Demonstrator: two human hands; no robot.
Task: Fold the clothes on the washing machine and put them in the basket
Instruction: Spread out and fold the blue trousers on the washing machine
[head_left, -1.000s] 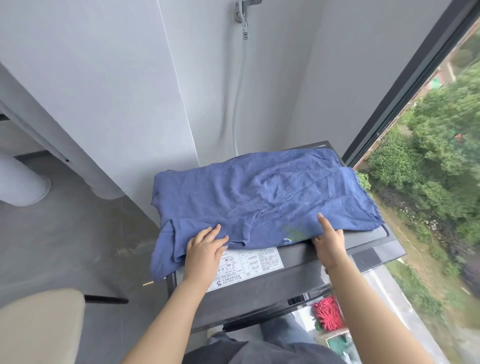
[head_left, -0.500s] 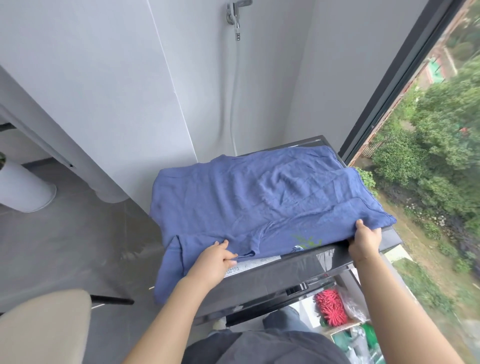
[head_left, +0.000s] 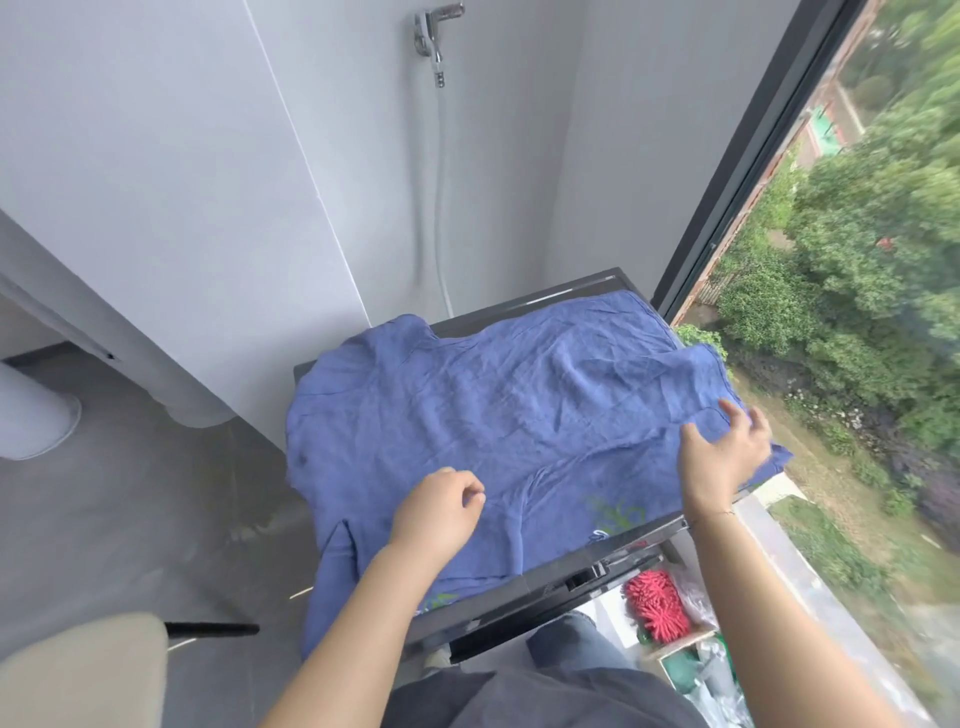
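Observation:
A wrinkled blue shirt (head_left: 498, 415) lies spread over the top of the dark washing machine (head_left: 524, 584), its left side hanging over the machine's left and front edges. My left hand (head_left: 439, 514) rests on the near middle of the shirt with its fingers curled and pinching the fabric. My right hand (head_left: 724, 452) lies palm down on the shirt's right part near the machine's right edge, fingers spread and relaxed. No basket is plainly in view.
A tall window (head_left: 779, 171) runs close along the machine's right side. A tap and hose (head_left: 436, 47) hang on the back wall. A box with a red mop head (head_left: 657, 605) stands low right. A beige rounded object (head_left: 83, 670) and black handle (head_left: 213, 629) sit low left.
The shirt has been pulled toward me and now covers the white label on the lid. My right hand let go of the right hem and moved up onto the cloth.

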